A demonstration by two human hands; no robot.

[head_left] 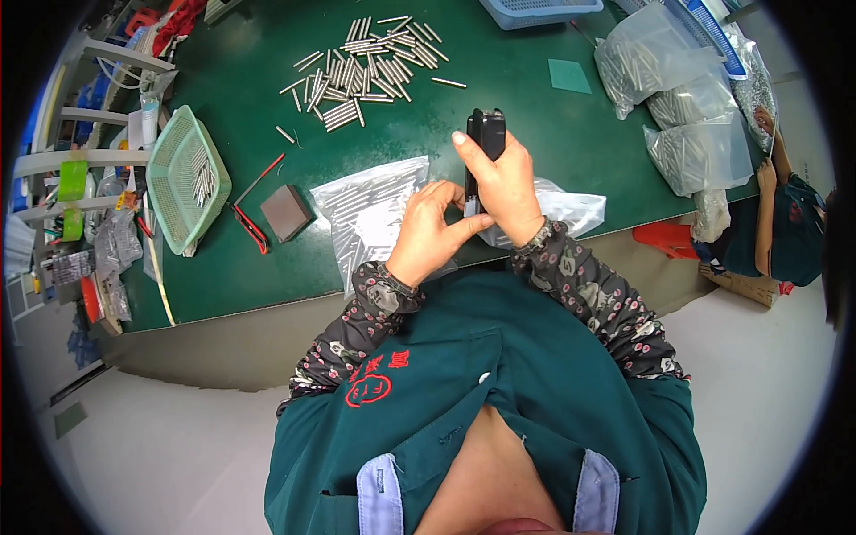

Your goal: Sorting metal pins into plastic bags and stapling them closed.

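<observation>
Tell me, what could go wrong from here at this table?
The left hand is close to the lower end of the black tool in the right hand, so a slip might knock or pinch its fingers.
The loose metal pins look cylindrical, so a bump could set some rolling.
The stacked bags at the right sit near the table's edge; a nudge might tip one off.

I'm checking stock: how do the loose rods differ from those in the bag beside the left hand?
The loose rods lie bare, at mixed angles; the bagged rods sit inside a clear bag. The loose rods lie farther off; the bagged rods, by the left hand. Both look slender and silvery.
</observation>
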